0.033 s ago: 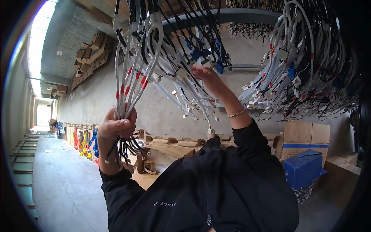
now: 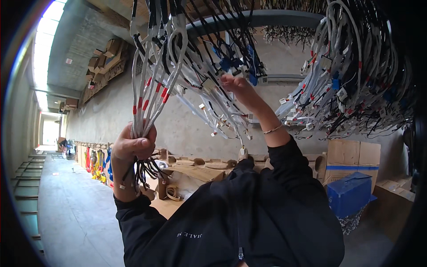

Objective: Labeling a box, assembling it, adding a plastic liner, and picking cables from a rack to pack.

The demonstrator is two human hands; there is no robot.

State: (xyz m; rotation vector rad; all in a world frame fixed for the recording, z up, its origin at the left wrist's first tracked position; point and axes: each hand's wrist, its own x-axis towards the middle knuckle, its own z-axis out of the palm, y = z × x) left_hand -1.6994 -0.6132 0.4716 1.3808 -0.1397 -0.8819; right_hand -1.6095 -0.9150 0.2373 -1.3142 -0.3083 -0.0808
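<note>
My left hand (image 2: 135, 143) is closed around several white-sleeved wire harnesses (image 2: 144, 104) with red tape bands. Their black wire ends (image 2: 144, 171), some tipped with small connectors, dangle below the fist. The upper parts of these harnesses hang from above, crossing black wires. My right hand (image 2: 240, 89) is raised beside a hanging cluster of white wires (image 2: 218, 104) with small white connectors. Its fingers point left toward the cluster and look loosely bent, apparently with nothing in them; part of them is hard to make out. Blue connectors (image 2: 229, 60) hang just above this hand.
A dense mass of similar harnesses (image 2: 347, 80) hangs at right, under a grey metal rail (image 2: 267, 18). Cardboard boxes (image 2: 353, 153) and a blue box (image 2: 351, 193) stand at lower right. An open carton (image 2: 191, 175) with a tape roll (image 2: 172, 192) lies near my left forearm.
</note>
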